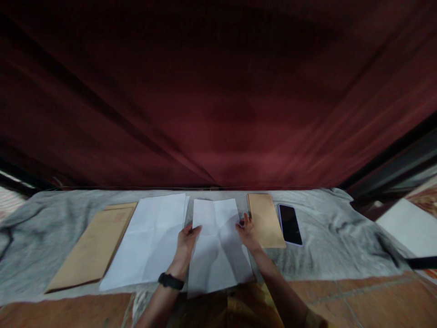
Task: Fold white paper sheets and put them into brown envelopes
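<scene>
A white sheet of paper (218, 255) with a cross of fold creases lies in front of me, its near end toward my lap. My left hand (186, 239), with a dark band on the wrist, pinches its left edge between thumb and fingers. At the opposite edge, my right hand (248, 231) has its thumb on the paper and its fingers curled beside it. Left of the sheet is a stack of larger creased white papers (146, 241). Just right of my right hand lie small brown envelopes (268, 223), partly behind its fingers.
Large brown envelopes (94, 248) are stacked at the left. A phone (290, 224) with a pale purple case lies right of the small envelopes. Everything rests on a grey cloth (334, 241) over tiled floor (378, 298). A dark red curtain (232, 114) rises behind.
</scene>
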The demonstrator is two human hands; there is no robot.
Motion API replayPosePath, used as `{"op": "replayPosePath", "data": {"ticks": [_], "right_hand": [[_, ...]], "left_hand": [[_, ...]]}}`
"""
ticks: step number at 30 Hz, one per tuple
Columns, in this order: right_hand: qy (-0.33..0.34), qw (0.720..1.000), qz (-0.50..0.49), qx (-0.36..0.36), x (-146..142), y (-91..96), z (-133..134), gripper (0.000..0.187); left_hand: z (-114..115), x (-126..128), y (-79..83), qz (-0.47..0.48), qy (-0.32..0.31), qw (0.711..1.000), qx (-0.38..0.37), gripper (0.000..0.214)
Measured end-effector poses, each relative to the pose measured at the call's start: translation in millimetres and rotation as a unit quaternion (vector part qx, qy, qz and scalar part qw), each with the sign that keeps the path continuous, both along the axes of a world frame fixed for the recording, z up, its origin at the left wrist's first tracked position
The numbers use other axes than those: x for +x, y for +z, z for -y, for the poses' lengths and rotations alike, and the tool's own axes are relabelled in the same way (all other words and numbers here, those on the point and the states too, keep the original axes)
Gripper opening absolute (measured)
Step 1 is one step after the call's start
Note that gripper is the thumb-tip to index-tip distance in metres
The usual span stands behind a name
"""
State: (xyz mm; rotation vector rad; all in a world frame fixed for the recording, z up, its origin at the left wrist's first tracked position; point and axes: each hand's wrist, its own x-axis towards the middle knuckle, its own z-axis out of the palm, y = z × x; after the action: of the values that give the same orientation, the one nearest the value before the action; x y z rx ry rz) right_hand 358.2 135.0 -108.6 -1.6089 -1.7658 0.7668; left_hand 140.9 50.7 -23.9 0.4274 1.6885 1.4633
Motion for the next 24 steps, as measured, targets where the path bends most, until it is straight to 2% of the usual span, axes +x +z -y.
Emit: {"op": "replayPosePath", "data": {"ticks": [4, 7, 9, 12, 14, 18, 21, 24], "right_hand": [[-0.034, 0.994, -0.083, -0.054, -1, 7.2, -4, 0.058], [-0.014, 0.979, -0.182, -0.095, -1, 20.3, -4, 0.063], [0.015, 0.95, -0.278, -0.143, 0, 35.3, -7, 0.066], [0.038, 0.891, -0.403, -0.205, 2, 65.7, -18, 0.062], [0.05, 0.866, -0.447, -0.218, 0, 88.0, -30, 0.054], [0.146, 0.809, -0.496, -0.279, -9, 131.4, -56, 0.042], [0.174, 0.801, -0.517, -0.246, -9, 164.1, -73, 0.042], [0.192, 0.82, -0.517, -0.152, 4, 192.7, -83, 0.041]], "left_hand": [[-2, 2, 18.4, 0.029, -0.024, 0.999, 0.008, 0.035], [-2, -6, 35.6, 0.042, -0.043, 0.998, 0.019, 0.041], [-4, -12, 52.0, 0.054, -0.08, 0.995, 0.033, 0.045], [-9, -19, 85.1, 0.061, -0.147, 0.986, 0.057, 0.047], [-15, -22, 110.4, 0.049, -0.179, 0.98, 0.066, 0.047], [-28, -24, 156.2, 0.012, -0.23, 0.967, 0.112, 0.044], [-34, -29, 178.1, -0.064, -0.247, 0.954, 0.16, 0.037], [-34, -37, 185.2, -0.212, -0.242, 0.924, 0.207, 0.027]]}}
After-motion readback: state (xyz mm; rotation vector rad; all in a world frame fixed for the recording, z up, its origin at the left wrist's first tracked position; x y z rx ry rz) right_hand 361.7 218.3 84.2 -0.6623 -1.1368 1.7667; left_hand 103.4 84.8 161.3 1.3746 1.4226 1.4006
